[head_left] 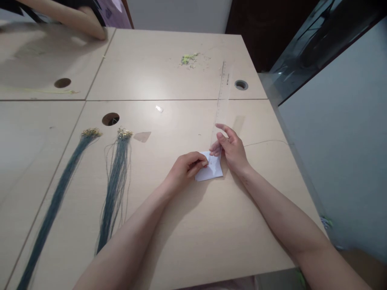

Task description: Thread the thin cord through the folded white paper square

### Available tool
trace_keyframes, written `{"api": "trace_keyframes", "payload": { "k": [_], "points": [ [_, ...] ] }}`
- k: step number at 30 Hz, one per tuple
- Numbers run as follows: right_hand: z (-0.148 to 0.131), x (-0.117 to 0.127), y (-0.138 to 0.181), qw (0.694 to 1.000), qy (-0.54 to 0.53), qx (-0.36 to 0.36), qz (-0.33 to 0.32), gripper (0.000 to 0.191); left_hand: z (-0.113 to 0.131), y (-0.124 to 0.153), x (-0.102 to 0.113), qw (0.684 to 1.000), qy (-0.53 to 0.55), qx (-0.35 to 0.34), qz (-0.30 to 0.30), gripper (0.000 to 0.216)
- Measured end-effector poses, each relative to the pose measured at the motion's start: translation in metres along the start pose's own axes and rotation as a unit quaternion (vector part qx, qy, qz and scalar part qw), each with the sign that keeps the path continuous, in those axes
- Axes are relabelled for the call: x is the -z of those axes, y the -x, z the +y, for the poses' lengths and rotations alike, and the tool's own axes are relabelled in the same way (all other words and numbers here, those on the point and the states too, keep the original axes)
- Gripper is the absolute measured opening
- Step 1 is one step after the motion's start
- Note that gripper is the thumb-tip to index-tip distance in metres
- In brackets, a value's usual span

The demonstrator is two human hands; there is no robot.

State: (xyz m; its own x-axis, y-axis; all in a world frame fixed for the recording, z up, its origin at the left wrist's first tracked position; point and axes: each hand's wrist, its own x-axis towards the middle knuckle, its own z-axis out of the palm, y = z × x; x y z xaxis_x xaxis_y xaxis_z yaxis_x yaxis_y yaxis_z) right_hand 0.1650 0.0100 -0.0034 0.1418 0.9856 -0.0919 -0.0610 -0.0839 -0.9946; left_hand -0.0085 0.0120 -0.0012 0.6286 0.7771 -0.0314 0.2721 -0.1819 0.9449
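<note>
My left hand (186, 168) rests on the table with its fingertips pinched at the left edge of a small white paper (211, 171), where tiny gold pieces lie. My right hand (231, 149) hovers at the paper's upper right edge, thumb and forefinger close together on something tiny, the other fingers spread. A thin thread (266, 141) runs from that hand to the right along the table. I cannot tell exactly what is pinched.
Two bundles of dark teal cord with gold clasps (62, 189) (116, 185) lie at the left. A clear ruler (220, 96) stretches away from my right hand. Yellow-green scraps (189, 59) lie far back. Cable holes (110, 119) (241, 84) pierce the tables. Another person's arm (75, 18) is at top left.
</note>
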Motion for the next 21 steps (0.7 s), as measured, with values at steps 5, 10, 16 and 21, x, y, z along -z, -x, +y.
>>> {"api": "trace_keyframes", "payload": {
  "k": [5,10,16,21],
  "points": [
    [-0.0002,0.0001,0.0002,1.000,0.009,0.003,0.000,0.053,0.0002,-0.0002,0.0007,1.000,-0.016,-0.003,-0.011,0.020],
    [-0.0015,0.0001,0.0006,1.000,0.009,0.004,-0.008,0.052,0.0001,0.0003,-0.0004,0.999,-0.030,-0.015,-0.011,0.017],
    [-0.0014,0.0000,0.0000,1.000,0.004,-0.003,-0.020,0.052,0.0016,0.0003,-0.0006,0.999,-0.045,-0.015,-0.012,0.017],
    [-0.0018,0.0003,0.0001,1.000,0.004,-0.004,-0.026,0.053,0.0015,-0.0003,0.0001,0.998,-0.060,-0.014,-0.023,0.018]
  ]
}}
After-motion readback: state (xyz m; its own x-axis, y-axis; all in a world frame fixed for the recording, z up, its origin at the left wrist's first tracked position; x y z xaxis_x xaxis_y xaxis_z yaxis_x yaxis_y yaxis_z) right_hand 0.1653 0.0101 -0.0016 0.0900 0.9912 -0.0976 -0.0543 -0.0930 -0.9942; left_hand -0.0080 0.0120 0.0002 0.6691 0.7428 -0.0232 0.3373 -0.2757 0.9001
